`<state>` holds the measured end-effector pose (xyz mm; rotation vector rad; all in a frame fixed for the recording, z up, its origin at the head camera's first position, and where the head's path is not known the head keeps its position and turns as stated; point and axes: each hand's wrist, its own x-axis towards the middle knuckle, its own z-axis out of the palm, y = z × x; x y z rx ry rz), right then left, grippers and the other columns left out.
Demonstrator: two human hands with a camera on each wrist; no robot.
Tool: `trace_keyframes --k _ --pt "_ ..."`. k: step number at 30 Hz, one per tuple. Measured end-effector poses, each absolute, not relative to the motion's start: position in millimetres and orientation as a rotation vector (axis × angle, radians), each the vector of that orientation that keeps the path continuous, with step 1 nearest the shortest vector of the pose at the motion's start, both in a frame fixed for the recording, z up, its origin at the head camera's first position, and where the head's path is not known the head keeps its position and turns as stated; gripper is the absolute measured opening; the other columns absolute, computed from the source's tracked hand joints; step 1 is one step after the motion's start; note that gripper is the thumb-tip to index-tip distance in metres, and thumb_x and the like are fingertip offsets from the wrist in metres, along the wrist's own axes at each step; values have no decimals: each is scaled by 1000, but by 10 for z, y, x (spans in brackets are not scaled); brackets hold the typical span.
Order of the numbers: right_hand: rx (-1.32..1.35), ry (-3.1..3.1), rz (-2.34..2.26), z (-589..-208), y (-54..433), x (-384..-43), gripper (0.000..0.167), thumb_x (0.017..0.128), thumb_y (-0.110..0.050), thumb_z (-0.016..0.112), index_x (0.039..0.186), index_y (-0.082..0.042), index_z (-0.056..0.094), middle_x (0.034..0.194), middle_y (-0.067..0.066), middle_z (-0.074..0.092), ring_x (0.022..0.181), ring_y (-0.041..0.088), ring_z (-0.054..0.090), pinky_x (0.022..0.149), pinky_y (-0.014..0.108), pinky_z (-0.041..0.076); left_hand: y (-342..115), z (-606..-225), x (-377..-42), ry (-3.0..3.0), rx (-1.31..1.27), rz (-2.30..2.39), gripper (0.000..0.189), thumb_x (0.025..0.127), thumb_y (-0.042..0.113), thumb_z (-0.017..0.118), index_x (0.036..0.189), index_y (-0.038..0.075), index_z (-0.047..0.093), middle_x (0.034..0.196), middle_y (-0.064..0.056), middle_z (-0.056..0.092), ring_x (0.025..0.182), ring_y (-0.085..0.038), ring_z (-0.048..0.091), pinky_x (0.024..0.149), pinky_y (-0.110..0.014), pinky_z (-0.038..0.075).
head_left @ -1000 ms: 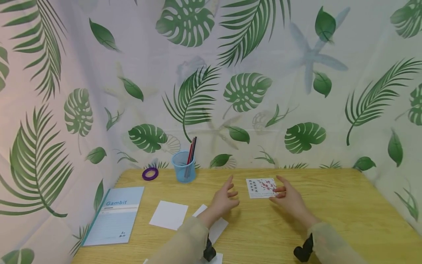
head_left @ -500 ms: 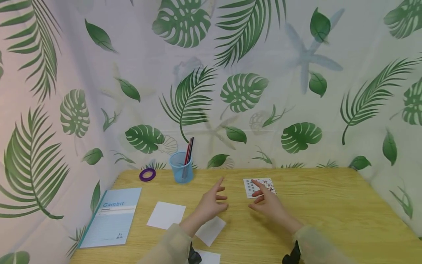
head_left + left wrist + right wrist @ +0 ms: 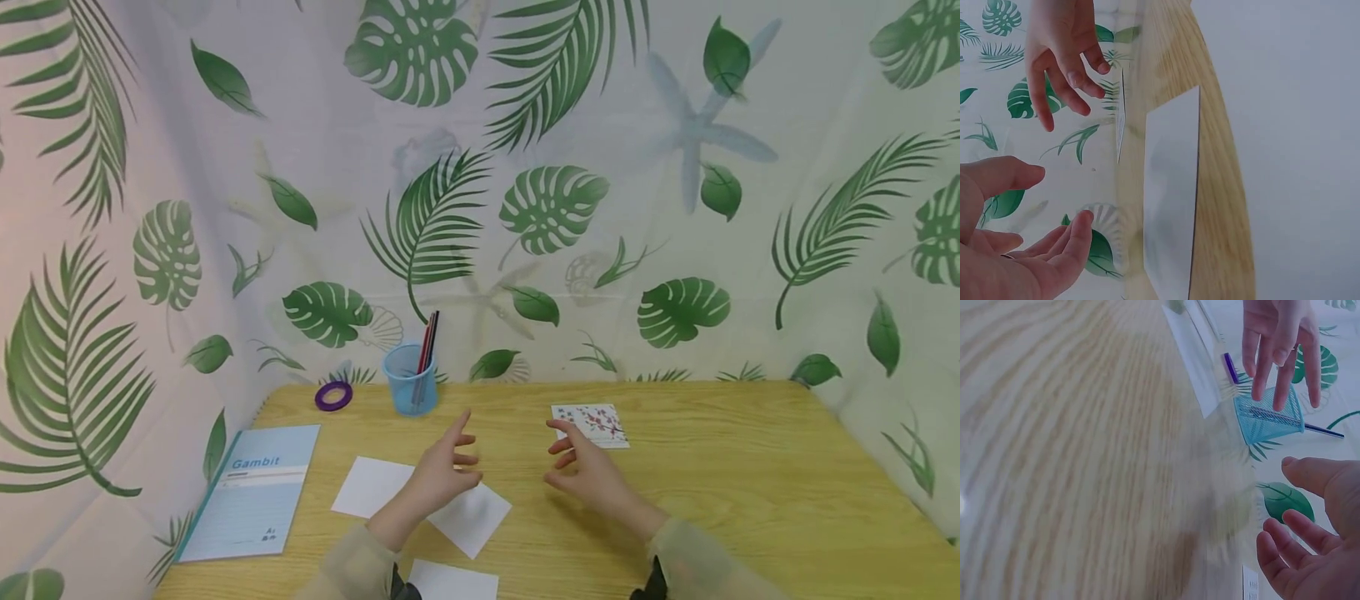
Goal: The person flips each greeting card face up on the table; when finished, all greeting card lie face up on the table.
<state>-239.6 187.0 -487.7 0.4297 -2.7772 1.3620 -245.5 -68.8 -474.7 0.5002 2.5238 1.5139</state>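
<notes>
My left hand (image 3: 438, 477) hovers over the white cards in the head view, fingers loosely spread with nothing between them. Below it lies a tilted white card (image 3: 474, 518), partly overlapped by the hand. Another white card (image 3: 367, 485) sits to its left and a third white card (image 3: 454, 582) at the bottom edge. My right hand (image 3: 592, 479) is held above the table, relaxed and holding nothing, its fingertips overlapping the near left of a printed card (image 3: 603, 425) with red blossoms and dark characters. In the left wrist view the white card (image 3: 1171, 194) shows beside the left fingers.
A blue notebook (image 3: 251, 492) marked Gambit lies at the left of the wooden table (image 3: 750, 492). At the back stand a blue mesh pen cup (image 3: 408, 392) holding several pencils (image 3: 427, 346) and, flat beside it, a purple ring (image 3: 333, 396). A leaf-patterned cloth (image 3: 622, 200) hangs behind.
Both hands have moved left in the head view, the right one off the blossom card's right side. The view has shifted slightly. The cards stay where they were on the table.
</notes>
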Motion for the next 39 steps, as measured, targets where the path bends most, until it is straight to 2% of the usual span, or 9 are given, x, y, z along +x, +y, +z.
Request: trace_keyframes --k 8,13,17,21,26,30,34,39 --pt "691 -2784 1209 -4920 1728 -2425 73 79 -5 79 143 -3 43 114 20 62 94 28 62 70 28 53 -891 -4723 -2472 2568 461 1480 95 82 -1 73 159 10 18 140 -31 49 112 -40 63 83 -40 60" --pt "850 -2806 1125 -4918 1613 -2394 68 81 -8 79 141 -3 47 121 19 61 99 31 62 81 41 56 -1095 -4667 -2483 2629 449 1414 94 82 -1 73 158 8 19 139 -31 49 112 -42 63 85 -44 60" --pt "925 -2811 1095 -4920 1540 -2351 62 81 -8 79 137 -3 51 128 17 59 106 32 60 88 42 54 -1207 -4685 -2466 2629 461 1397 94 81 -1 73 158 9 20 138 -32 50 110 -42 63 86 -46 59" --pt "1000 -2767 1068 -4932 1465 -2337 59 80 -8 81 133 -4 54 127 15 61 110 31 59 92 41 55 -1255 -4739 -2419 2579 473 1390 95 82 -1 74 158 8 19 136 -33 51 109 -42 63 85 -46 59" --pt "1048 -2774 1003 -4924 1356 -2322 54 80 -12 82 129 -9 59 124 8 63 111 27 60 93 38 55 -1270 -4779 -2370 2579 508 1319 88 82 0 75 155 3 26 136 -34 51 111 -45 62 86 -48 58" --pt "1045 -2841 967 -4923 1321 -2302 51 80 -15 82 127 -16 62 121 7 61 112 26 58 96 45 52 -1279 -4760 -2355 2616 520 1259 83 81 0 76 152 2 32 134 -33 53 111 -46 62 88 -51 57" --pt "1087 -2884 903 -4954 1327 -2295 46 81 -16 80 124 -23 68 126 12 60 117 30 54 98 53 48 -1295 -4736 -2340 2617 473 1222 84 80 1 77 152 2 33 131 -31 55 108 -44 63 89 -53 56" --pt "1210 -2843 740 -4992 1340 -2288 35 81 -16 77 115 -27 74 133 16 60 124 32 52 102 54 44 -1315 -4741 -2338 2596 470 1184 83 80 3 78 151 0 34 130 -31 57 106 -42 64 88 -52 56"
